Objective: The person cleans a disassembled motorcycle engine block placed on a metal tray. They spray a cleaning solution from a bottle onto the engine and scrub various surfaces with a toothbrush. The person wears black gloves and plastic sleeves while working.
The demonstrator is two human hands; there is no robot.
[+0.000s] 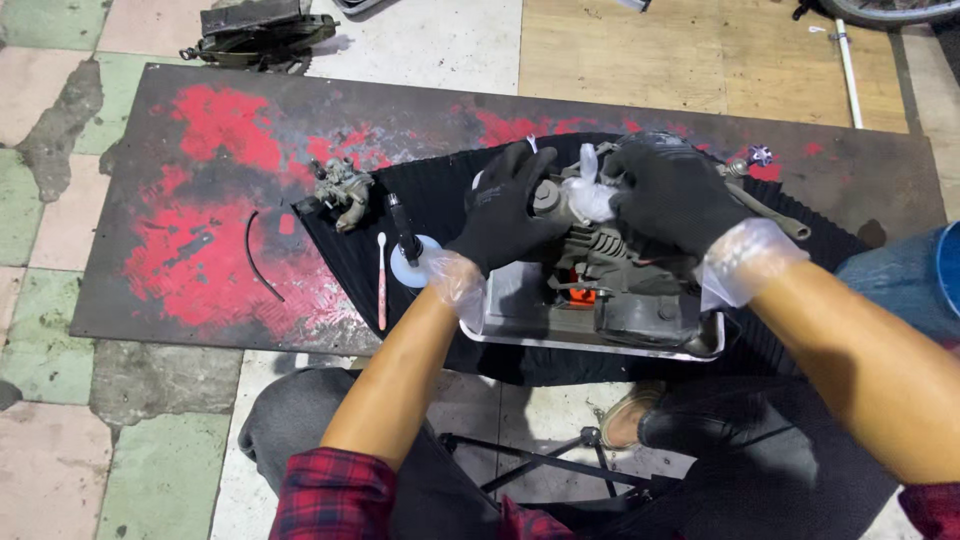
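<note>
A small dark engine [610, 270] with cooling fins and an orange part stands in a shallow metal tray [520, 325] on a black ribbed mat. My left hand [505, 210], in a black glove over a clear plastic one, grips the engine's round metal end at its left side. My right hand [670, 195], gloved the same way, rests on the engine's top right and pinches a scrap of white cloth or plastic [590, 195] against it. Most of the engine's top is hidden under both hands.
A dirty carburettor [342, 188] lies at the mat's left corner. Beside it are a toothbrush [381, 280], a dark tool standing on a white round lid [410, 262], and a thin curved wire [262, 262]. A wrench [770, 212] lies right. The red-stained board [200, 200] sits on tiles.
</note>
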